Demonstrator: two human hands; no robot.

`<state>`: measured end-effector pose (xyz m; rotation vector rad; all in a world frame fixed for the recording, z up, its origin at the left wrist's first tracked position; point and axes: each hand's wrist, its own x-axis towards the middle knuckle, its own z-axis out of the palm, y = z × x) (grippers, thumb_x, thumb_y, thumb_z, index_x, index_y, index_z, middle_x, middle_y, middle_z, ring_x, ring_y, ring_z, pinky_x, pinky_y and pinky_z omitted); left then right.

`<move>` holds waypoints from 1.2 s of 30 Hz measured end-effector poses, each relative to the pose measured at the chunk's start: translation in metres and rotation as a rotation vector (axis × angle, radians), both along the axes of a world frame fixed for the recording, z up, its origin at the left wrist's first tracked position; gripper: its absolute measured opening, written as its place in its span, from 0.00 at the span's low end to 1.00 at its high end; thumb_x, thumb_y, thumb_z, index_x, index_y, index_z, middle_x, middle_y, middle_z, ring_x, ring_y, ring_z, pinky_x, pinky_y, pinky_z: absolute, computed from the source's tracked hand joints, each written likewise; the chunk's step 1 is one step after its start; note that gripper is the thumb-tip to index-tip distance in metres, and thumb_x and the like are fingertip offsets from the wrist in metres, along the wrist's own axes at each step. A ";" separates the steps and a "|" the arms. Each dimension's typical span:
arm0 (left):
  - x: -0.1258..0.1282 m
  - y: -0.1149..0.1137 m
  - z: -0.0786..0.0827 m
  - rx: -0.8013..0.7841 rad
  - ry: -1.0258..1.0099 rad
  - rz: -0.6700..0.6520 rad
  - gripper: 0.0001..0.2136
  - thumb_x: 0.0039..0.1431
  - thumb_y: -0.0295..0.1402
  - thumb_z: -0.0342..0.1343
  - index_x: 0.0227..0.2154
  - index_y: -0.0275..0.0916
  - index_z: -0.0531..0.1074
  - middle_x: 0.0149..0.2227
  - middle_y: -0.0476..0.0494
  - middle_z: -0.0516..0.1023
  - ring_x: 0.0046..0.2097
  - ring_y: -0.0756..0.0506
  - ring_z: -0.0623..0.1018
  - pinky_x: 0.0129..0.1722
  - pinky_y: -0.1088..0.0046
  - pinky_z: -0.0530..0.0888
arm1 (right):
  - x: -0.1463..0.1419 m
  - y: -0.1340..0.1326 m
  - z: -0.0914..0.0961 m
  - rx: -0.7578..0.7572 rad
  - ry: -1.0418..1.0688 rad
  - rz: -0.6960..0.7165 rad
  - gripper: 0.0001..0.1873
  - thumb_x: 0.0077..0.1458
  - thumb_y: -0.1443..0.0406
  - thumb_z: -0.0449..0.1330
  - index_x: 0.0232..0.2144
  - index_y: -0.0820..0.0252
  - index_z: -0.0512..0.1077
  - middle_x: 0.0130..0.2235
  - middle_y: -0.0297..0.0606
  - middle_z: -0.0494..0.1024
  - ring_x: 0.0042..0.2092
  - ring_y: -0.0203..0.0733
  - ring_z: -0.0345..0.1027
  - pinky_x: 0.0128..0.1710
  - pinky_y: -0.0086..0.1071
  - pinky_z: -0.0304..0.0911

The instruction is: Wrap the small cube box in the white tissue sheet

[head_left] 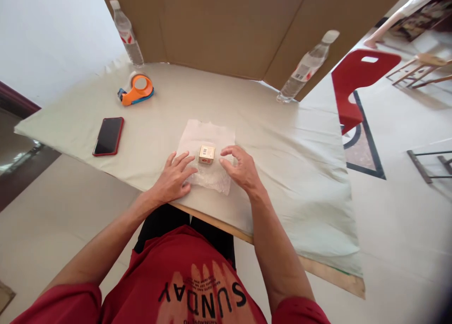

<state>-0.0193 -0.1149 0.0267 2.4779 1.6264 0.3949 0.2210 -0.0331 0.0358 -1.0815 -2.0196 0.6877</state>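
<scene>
While the phone (108, 135) lies flat at the left, near the table's front edge, a sweeping left arm might nudge it off, and the tape dispenser (136, 95) beyond it could be dragged along if the loose cloth cover on the table (293, 164) were pulled. Next comes the left hand (173, 179), spread wide and low with nothing in its grasp; its fingertips reach over the left side of the clear bubble wrap (206, 132), and whether they press on it I cannot tell. Should that hand shift sideways, the light sheet would probably skid or ruck up, since it seems to have little but the box to weigh it down. The small box (206, 155) sits on the wrap near its middle, between the two hands, and a careless fingertip could push it off centre. The right hand (240, 169) is half open, thumb and forefinger curved toward the box but apart from it, holding nothing; closing too hard, it might dent what looks like thin card. Farther right, the upright water bottle (306, 67) could topple if the cloth were tugged. As for direction, the box's top looks nearly square, so no long axis stands out; its barcode faces up, and a side with a red mark faces the person.
</scene>
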 end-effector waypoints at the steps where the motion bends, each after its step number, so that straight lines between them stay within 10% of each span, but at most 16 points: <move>1: 0.001 0.002 -0.001 0.019 -0.020 -0.002 0.15 0.53 0.28 0.55 0.43 0.44 0.77 0.64 0.39 0.69 0.70 0.33 0.61 0.71 0.45 0.49 | 0.004 -0.007 0.005 -0.003 -0.049 0.069 0.06 0.56 0.63 0.59 0.38 0.53 0.73 0.45 0.40 0.79 0.49 0.48 0.73 0.53 0.44 0.66; 7: 0.008 0.018 -0.006 0.126 -0.305 0.094 0.07 0.60 0.32 0.52 0.32 0.42 0.75 0.54 0.40 0.79 0.57 0.40 0.77 0.64 0.53 0.66 | 0.007 -0.045 0.007 0.137 -0.371 0.174 0.26 0.52 0.57 0.67 0.53 0.56 0.70 0.54 0.50 0.75 0.55 0.58 0.69 0.52 0.50 0.63; 10: 0.010 0.032 0.000 0.105 -0.457 0.169 0.06 0.59 0.32 0.53 0.30 0.41 0.74 0.50 0.40 0.81 0.53 0.41 0.78 0.57 0.57 0.73 | -0.001 -0.037 -0.002 0.156 -0.410 0.072 0.11 0.58 0.63 0.61 0.44 0.55 0.75 0.47 0.47 0.78 0.48 0.55 0.71 0.47 0.48 0.64; 15: 0.006 0.055 0.015 -0.060 -0.550 0.151 0.06 0.55 0.33 0.53 0.33 0.41 0.73 0.47 0.42 0.82 0.47 0.42 0.81 0.43 0.66 0.77 | -0.006 -0.004 -0.002 0.099 -0.261 -0.006 0.06 0.59 0.62 0.59 0.31 0.53 0.76 0.48 0.44 0.78 0.49 0.53 0.72 0.47 0.47 0.66; 19: 0.006 0.064 0.018 -0.102 -0.482 0.020 0.12 0.48 0.33 0.58 0.38 0.41 0.74 0.51 0.41 0.80 0.51 0.40 0.79 0.53 0.62 0.74 | -0.004 0.012 0.000 -0.076 -0.160 0.023 0.06 0.57 0.61 0.59 0.33 0.53 0.76 0.49 0.42 0.79 0.46 0.49 0.75 0.41 0.41 0.70; 36: 0.022 0.074 0.009 -0.307 -0.785 0.238 0.08 0.50 0.39 0.59 0.26 0.39 0.75 0.33 0.46 0.81 0.36 0.46 0.78 0.37 0.71 0.73 | -0.014 0.012 -0.014 -0.439 0.192 0.000 0.10 0.51 0.58 0.61 0.24 0.57 0.71 0.39 0.37 0.80 0.36 0.39 0.73 0.41 0.35 0.68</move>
